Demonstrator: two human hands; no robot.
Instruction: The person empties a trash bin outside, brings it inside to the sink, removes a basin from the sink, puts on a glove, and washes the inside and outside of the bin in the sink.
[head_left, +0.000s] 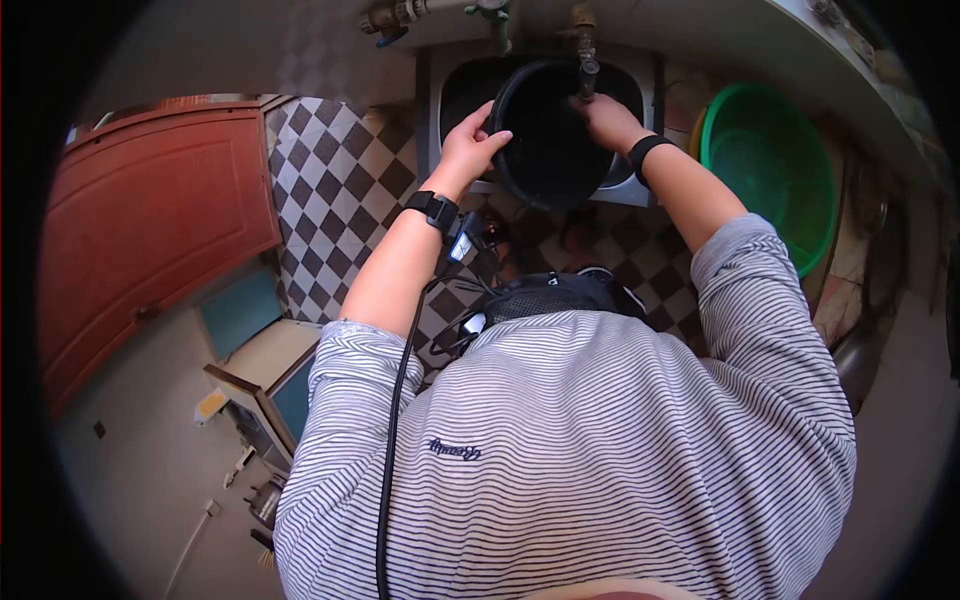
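A round black bucket [555, 150] sits over the metal sink [645, 185], its dark mouth facing up. My left hand [472, 150] is closed on the bucket's left rim, with the thumb over the edge and the fingers outside. At the far right side of the bucket, my right hand [610, 122] is curled just below the tap [588, 68]. Its fingertips are partly hidden by the spout, so whether they hold anything is unclear. The inside of the bucket is too dark to make out.
A green plastic basin [775, 170] stands right of the sink. Pipes with a valve [393, 20] run along the wall above. A black cable [395, 440] hangs down past my left arm. A reddish door [160, 240] is at left, beside checkered floor tiles [325, 190].
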